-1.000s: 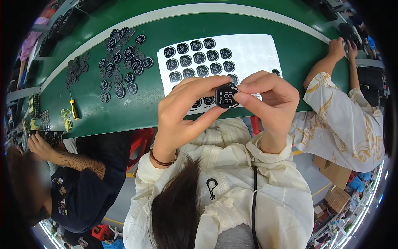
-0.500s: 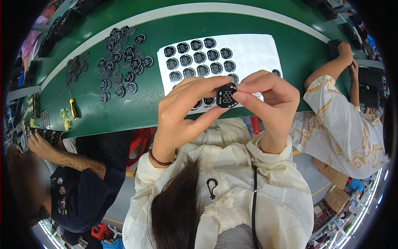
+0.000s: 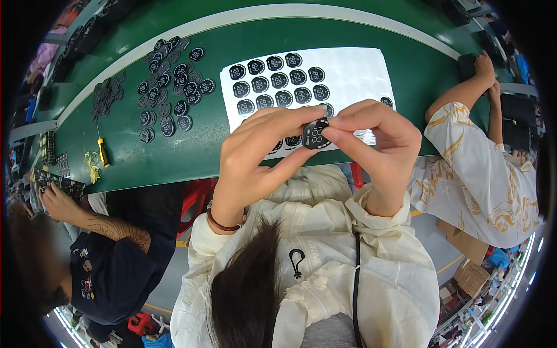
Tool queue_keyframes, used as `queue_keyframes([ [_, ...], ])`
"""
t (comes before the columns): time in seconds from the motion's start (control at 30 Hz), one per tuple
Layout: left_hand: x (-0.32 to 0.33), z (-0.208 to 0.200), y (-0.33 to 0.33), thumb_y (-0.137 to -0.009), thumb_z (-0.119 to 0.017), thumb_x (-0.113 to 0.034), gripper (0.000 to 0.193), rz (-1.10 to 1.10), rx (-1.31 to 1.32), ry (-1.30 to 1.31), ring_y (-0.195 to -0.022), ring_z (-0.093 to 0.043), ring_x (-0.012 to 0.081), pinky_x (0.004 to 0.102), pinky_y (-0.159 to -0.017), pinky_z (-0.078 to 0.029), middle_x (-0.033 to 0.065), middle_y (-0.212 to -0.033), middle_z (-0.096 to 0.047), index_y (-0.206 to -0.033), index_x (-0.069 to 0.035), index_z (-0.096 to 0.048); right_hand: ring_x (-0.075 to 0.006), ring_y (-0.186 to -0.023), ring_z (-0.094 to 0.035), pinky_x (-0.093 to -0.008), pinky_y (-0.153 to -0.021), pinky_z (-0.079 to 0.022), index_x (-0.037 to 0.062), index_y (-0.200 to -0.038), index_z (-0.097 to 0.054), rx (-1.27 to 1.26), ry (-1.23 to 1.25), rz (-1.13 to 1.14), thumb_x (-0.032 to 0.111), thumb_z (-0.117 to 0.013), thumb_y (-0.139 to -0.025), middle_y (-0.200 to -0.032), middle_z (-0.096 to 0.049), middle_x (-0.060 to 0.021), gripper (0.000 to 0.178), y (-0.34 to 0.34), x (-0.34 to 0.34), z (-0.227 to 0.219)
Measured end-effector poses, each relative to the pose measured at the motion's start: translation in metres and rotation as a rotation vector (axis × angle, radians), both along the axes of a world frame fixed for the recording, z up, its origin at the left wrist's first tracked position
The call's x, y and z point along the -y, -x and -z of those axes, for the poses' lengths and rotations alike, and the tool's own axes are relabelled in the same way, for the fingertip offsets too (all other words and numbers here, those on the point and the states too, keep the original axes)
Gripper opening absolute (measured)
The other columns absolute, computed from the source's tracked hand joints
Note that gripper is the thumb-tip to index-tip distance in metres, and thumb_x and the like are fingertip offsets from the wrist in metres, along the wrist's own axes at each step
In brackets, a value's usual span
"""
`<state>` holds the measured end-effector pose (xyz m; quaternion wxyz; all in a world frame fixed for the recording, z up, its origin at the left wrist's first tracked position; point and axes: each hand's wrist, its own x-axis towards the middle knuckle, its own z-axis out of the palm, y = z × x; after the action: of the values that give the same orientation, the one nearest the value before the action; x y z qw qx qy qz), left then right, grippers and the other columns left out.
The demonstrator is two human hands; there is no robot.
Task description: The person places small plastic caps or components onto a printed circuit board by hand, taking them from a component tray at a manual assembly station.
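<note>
A small black disc with a white printed display pattern (image 3: 314, 136) is held between my two hands, above the near part of a white sheet (image 3: 354, 72). My left hand (image 3: 258, 153) grips its rim, forefinger on top and thumb below. On the opposite edge, the thumb and forefinger of my right hand (image 3: 377, 139) pinch it. Rows of similar black stickers (image 3: 279, 79) cover the left part of the sheet, and a single one (image 3: 387, 102) sits near its right edge. My hands hide some of the nearer stickers.
Left of the sheet lies a loose pile of similar discs (image 3: 174, 78), with a darker heap (image 3: 108, 95) beyond it. A yellow-handled screwdriver (image 3: 103, 152) rests on the green table (image 3: 191, 153). One person (image 3: 122, 249) works at left; another (image 3: 476, 168) sits at right.
The disc has tilted slightly in my fingers, and both hands still hold it. The person at left has shifted the dark board a little.
</note>
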<state>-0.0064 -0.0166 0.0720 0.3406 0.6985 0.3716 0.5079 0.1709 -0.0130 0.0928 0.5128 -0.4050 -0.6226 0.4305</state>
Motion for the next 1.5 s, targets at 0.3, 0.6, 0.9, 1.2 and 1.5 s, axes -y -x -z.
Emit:
queue_keyframes([
  [0.3, -0.004, -0.001, 0.006, -0.064, -0.072, 0.002, 0.039, -0.020, -0.229, -0.261, -0.082, -0.066, 0.0248, 0.0330, -0.073, -0.051, 0.0139, -0.096, -0.067, -0.103, 0.002, -0.064, -0.0093, -0.068, -0.058, -0.0212, -0.061, -0.045, -0.0016, -0.083, -0.062, 0.075, 0.154, 0.097, -0.005, -0.074, -0.066, -0.073, -0.062, -0.0050, 0.021, 0.006, -0.004, -0.005],
  [0.6, 0.000, 0.008, 0.000, -0.063, -0.075, 0.001, 0.043, -0.065, 0.160, 0.118, -0.081, -0.066, 0.0209, 0.0308, -0.075, -0.052, 0.0129, -0.097, -0.067, -0.105, 0.002, -0.063, -0.0070, -0.063, -0.054, -0.0200, -0.057, -0.042, -0.0006, -0.081, -0.059, -0.034, 0.373, -0.194, 0.020, -0.063, -0.084, -0.069, -0.058, -0.0024, 0.022, -0.001, -0.004, 0.017],
  [0.9, -0.007, 0.024, 0.021, -0.065, -0.076, -0.005, 0.043, -0.199, -0.208, -0.029, -0.098, -0.060, 0.0254, 0.0337, -0.086, -0.046, 0.0109, -0.110, -0.063, -0.106, -0.002, -0.063, -0.0060, -0.064, -0.052, -0.0206, -0.059, -0.042, -0.0004, -0.086, -0.061, 0.017, 0.290, -0.016, 0.005, -0.064, -0.081, -0.074, -0.057, -0.0008, 0.008, -0.015, -0.007, 0.036],
  [1.2, -0.011, 0.072, 0.108, -0.076, -0.070, -0.018, 0.034, -0.791, -0.734, -0.103, -0.114, -0.050, 0.0302, 0.0373, -0.093, -0.039, 0.0115, -0.126, -0.052, -0.107, -0.005, -0.063, -0.0059, -0.072, -0.055, -0.0190, -0.065, -0.042, -0.0014, -0.093, -0.062, 0.109, 0.236, 0.375, -0.002, -0.065, -0.080, -0.078, -0.060, -0.0009, 0.013, -0.084, 0.001, 0.088],
  [1.5, -0.049, 0.054, 0.139, -0.080, -0.066, -0.019, 0.027, -0.810, -0.792, -0.077, -0.097, -0.056, 0.0310, 0.0372, -0.084, -0.044, 0.0123, -0.105, -0.060, -0.103, -0.004, -0.064, -0.0043, -0.069, -0.052, -0.0170, -0.062, -0.040, -0.0007, -0.097, -0.063, 0.376, 0.139, 0.554, 0.008, -0.061, -0.087, -0.076, -0.059, 0.0019, 0.013, -0.108, -0.009, 0.100],
])
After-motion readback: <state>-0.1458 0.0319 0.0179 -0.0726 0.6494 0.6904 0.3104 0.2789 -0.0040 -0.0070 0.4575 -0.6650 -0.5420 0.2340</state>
